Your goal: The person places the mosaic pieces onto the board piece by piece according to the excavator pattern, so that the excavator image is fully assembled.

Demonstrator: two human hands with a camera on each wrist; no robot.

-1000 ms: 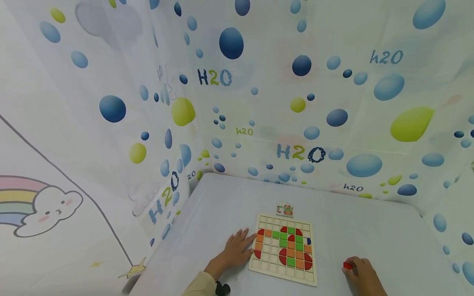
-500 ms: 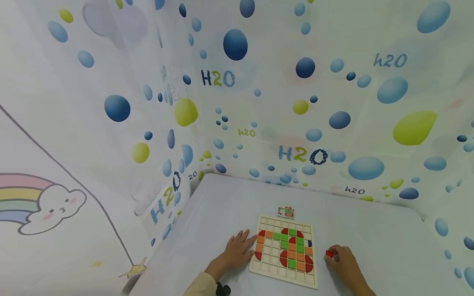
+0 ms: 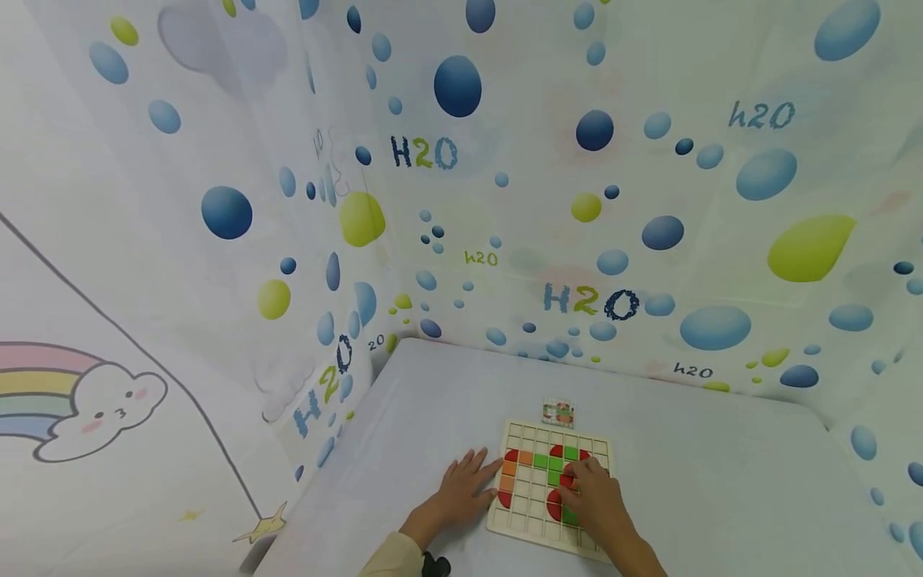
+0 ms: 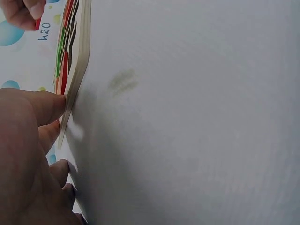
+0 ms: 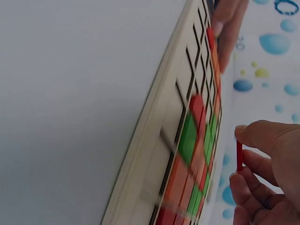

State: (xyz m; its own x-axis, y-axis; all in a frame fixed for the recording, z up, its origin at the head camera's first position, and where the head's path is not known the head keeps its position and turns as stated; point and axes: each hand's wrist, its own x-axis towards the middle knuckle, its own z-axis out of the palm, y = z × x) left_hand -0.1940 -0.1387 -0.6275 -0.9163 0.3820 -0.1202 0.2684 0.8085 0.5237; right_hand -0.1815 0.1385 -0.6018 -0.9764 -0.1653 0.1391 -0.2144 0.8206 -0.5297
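A pale wooden grid board [image 3: 521, 521] lies on the table, with red, orange and green tiles in many of its squares. My left hand [image 3: 459, 487] rests at the board's left edge, fingers spread and fairly straight, thumb and fingertip touching the rim. Over the right half of the board is my right hand [image 3: 598, 501], which pinches a small red tile [image 5: 239, 155] between thumb and fingers. In the right wrist view that tile stands on edge, apart from the board. My right hand hides several tiles beneath it in the head view.
A small pattern card [image 3: 558, 412] with a printed coloured design lies just behind the board. The white table [image 3: 714, 457] meets a curtain [image 3: 519, 240] printed with blue and green drops at the back and sides. A dark object [image 3: 436, 565] is by the left sleeve.
My right hand has carried the red tile leftward from the table at the right to above the board. The left hand has stayed at the board's edge.
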